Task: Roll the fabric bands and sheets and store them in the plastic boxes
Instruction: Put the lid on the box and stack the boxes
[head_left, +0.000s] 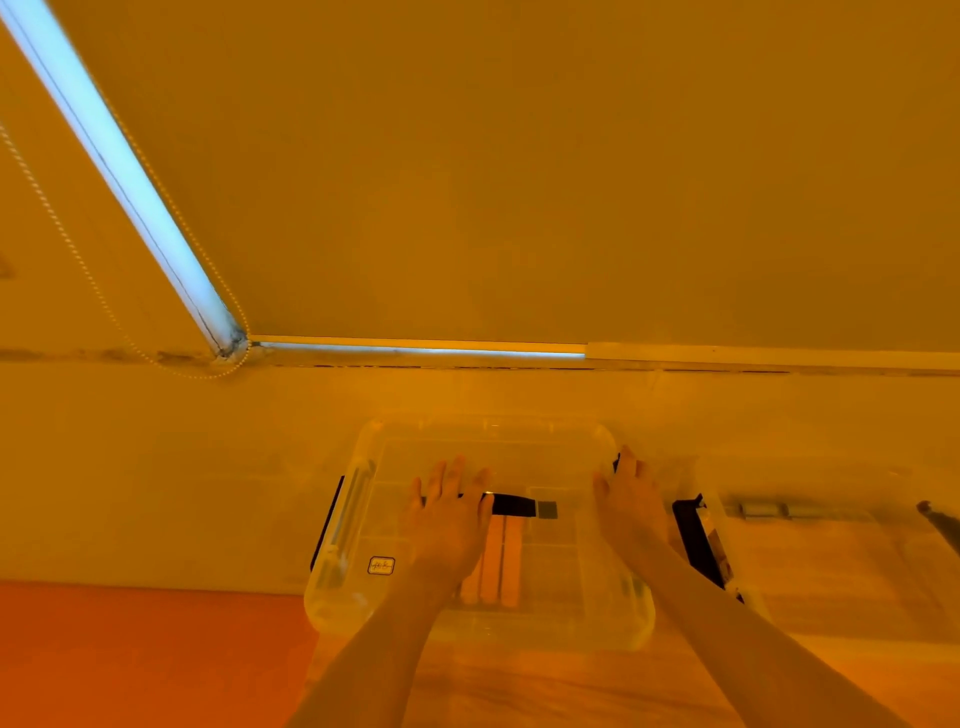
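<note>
1. A clear plastic box sits on the tabletop, close to the person, with its lid on; a small label shows near its left front.
2. Inside, seen through the lid, lie pale orange rolls side by side, with a black band across their far end and a small grey piece just right of it.
3. The left hand lies flat on the lid, fingers straight and spread, over the left part of the black band.
4. The right hand rests on the box's right rim, fingers relaxed; whether it grips anything cannot be told.
5. The hands are apart, one to each side of the box.
6. A second clear box stands just to the right, a black latch at its near side.
7. An orange surface lies at lower left.
</note>
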